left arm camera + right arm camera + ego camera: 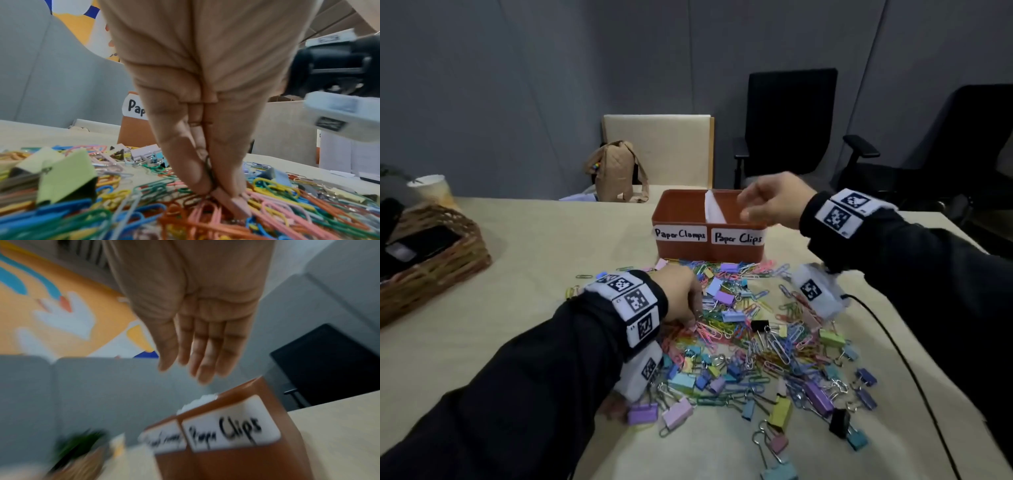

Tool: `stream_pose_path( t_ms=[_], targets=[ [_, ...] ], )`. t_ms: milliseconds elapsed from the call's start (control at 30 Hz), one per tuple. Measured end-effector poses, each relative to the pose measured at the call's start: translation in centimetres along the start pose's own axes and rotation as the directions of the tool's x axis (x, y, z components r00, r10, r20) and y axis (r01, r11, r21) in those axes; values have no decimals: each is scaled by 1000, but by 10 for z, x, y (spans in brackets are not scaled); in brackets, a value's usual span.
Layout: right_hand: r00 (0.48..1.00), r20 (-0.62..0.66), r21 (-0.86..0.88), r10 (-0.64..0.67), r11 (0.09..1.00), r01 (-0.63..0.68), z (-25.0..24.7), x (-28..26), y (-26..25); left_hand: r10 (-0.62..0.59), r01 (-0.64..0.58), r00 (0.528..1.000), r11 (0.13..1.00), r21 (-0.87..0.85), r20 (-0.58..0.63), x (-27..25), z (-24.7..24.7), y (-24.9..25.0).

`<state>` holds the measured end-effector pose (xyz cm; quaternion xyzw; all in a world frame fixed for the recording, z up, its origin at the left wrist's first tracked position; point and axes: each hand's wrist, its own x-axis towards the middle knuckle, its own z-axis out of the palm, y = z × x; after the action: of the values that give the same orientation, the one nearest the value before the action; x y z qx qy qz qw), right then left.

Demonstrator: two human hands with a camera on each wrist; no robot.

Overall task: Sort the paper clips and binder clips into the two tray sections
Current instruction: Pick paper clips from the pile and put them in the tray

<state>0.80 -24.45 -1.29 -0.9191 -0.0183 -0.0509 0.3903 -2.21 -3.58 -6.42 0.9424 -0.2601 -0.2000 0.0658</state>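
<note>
An orange tray [681, 251] stands at the back of the table, split by a white divider [714, 207], with labels "Paper Clamps" on the left and "Paper Clips" on the right. In front of it lies a mixed pile of coloured paper clips and binder clips [756, 335]. My right hand [744, 207] hovers over the Paper Clips section; its fingers [197, 363] are straight and hold nothing above the tray [226, 464]. My left hand [693, 318] reaches down into the pile's left side. Its thumb and fingertips [216, 191] pinch a thin dark paper clip among the others [123, 203].
A wicker basket [431, 260] with dark items sits at the table's left edge, a paper cup [431, 188] behind it. A brown bag [616, 171] and chairs [791, 120] stand beyond the table. A black cable [893, 342] runs along the right side.
</note>
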Motion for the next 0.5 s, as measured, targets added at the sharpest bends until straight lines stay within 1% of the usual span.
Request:
stream_pose_path(
  t_ms=[33,67,100,167,267,367,400,500],
  targets=[
    [991,133,-100,-17,994,30,2,-16,-2,12,-12,1000,1000,0,-20,0,0,-1],
    [969,246,-207,-16,976,69,5,-31,-2,24,-24,999,1000,-5,-41,1,1,-3],
    [947,322,-303,-11,946,114,10,-44,1,36,-37,997,999,-13,-65,1,1,-4],
    [915,401,-406,-33,889,210,21,-63,8,57,-61,992,997,-37,-109,1,-1,-5],
    [878,476,-447,-56,844,297,38,-79,11,75,-84,989,994,-71,-127,0,-7,-3],
    [844,536,-480,-25,813,330,54,-85,8,80,-92,988,992,-86,-135,-2,-13,-2],
    [844,536,-507,-12,795,333,58,-86,6,80,-94,987,991,-94,-142,-2,-15,-2],
    [874,486,-610,-5,714,343,68,-88,2,71,-89,989,985,-148,-126,-4,-16,-3]
  ],
)
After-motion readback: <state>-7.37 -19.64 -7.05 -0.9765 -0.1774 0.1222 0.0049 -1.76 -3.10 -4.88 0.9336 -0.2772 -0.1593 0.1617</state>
